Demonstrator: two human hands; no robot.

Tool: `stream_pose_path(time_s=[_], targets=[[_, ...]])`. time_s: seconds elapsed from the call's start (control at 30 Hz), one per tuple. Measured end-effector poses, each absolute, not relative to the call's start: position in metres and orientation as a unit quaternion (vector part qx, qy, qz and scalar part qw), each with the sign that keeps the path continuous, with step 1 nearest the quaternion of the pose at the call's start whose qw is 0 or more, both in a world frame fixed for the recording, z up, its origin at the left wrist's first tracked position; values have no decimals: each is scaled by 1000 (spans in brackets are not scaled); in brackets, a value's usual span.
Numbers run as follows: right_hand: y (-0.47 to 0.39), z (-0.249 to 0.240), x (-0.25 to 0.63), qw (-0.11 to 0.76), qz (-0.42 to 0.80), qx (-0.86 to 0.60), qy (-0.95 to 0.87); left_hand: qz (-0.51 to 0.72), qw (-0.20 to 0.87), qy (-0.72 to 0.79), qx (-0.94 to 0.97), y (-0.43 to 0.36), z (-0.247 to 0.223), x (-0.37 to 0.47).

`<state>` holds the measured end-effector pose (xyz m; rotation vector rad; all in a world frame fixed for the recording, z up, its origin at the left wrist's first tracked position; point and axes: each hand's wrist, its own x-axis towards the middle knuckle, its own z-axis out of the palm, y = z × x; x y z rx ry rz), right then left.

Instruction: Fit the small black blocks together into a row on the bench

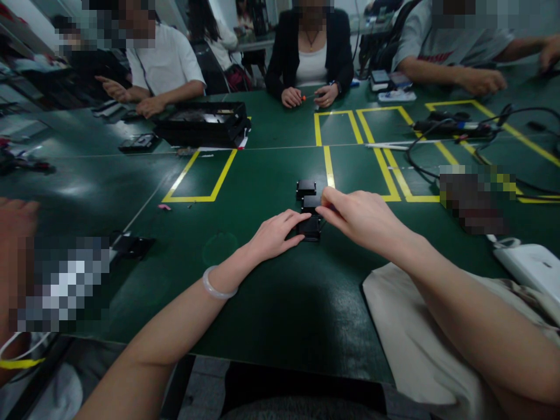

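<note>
Three small black box-shaped parts stand in a short column on the green table: a far block (306, 187), a middle block (311, 203) and a near block (311, 229). My left hand (275, 234), with a pale bangle at the wrist, has its fingertips and thumb on opposite edges of the near block. My right hand (359, 214) is closed, fingers curled and thumb pressed in, at the right side of the middle and near blocks. A thin dark piece shows below its fingertips; what it pinches is too small to make out.
Beige cloth (394, 315) lies under my right forearm, beside a white device (531, 271). Yellow tape rectangles mark the green table (271, 315). A black tray (203, 125) and cabled tools (455, 125) lie farther off. Several people sit around; one person's arm (15, 245) is at left.
</note>
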<state>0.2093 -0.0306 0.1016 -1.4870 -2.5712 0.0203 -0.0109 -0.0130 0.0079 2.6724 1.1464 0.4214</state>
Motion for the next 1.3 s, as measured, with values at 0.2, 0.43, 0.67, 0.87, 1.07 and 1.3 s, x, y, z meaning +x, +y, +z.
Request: stream_pose_path(time_s=[0.2, 0.43, 0.67, 0.87, 1.07, 1.3], targets=[[-31, 103, 210, 102, 39, -489, -865, 140, 106, 386, 906, -13, 8, -11], [-30, 101, 210, 86, 12, -493, -866, 142, 102, 388, 905, -12, 7, -11], [-30, 101, 211, 104, 34, -486, -867, 148, 104, 383, 906, -12, 7, -11], [-30, 101, 211, 98, 30, -486, -868, 148, 105, 382, 906, -13, 8, -11], [-30, 102, 211, 100, 39, -484, -869, 139, 102, 387, 906, -13, 8, -11], [-30, 102, 211, 104, 52, -489, -865, 143, 106, 385, 906, -13, 8, -11]])
